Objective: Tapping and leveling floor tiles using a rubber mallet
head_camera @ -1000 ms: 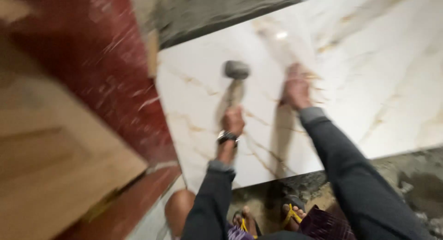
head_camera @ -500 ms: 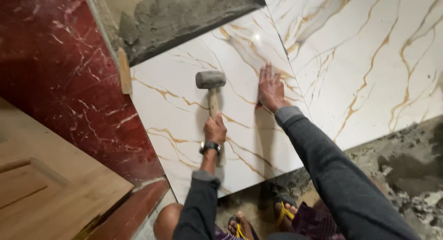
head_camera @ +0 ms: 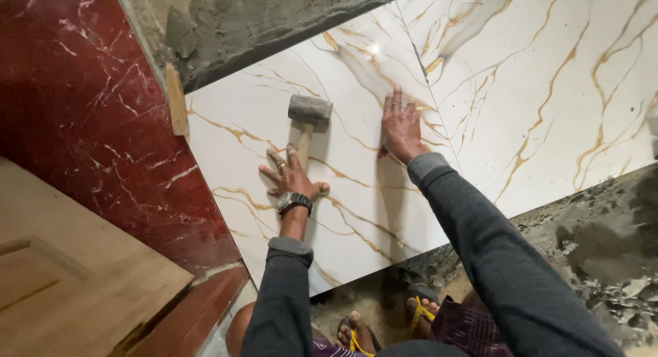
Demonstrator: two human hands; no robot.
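Half a second before, the left hand (head_camera: 291, 179) had been wrapped round the handle of the rubber mallet (head_camera: 308, 120); now the fingers had let go and spread flat, palm down, on the white gold-veined tile (head_camera: 356, 213), with the mallet's wooden handle running out from under the fingertips and its grey head lying on the tile toward the far edge. Striking had evidently given way to pressing, as I judged it: both palms bore down on the tile as though to seat it.

The right hand (head_camera: 401, 127) was likewise open and flat, holding nothing, laid close to the tile's right edge, just beside the joint with the neighbouring tile (head_camera: 548, 89) of the same pattern. A wristwatch (head_camera: 295, 203) sat on the left wrist, and both arms wore dark grey sleeves.

Beyond the tile's far edge lay bare grey mortar (head_camera: 274, 21); at its near edge the rough bed (head_camera: 596, 254) showed again, running off to the right. Against the left edge stood a dark red marbled slab (head_camera: 82, 110), with a small wooden wedge (head_camera: 177, 100) between slab and tile, and a pale wooden panel (head_camera: 68, 288) beyond. The person's feet in yellow-strapped sandals (head_camera: 418, 309) rested just off the near edge.
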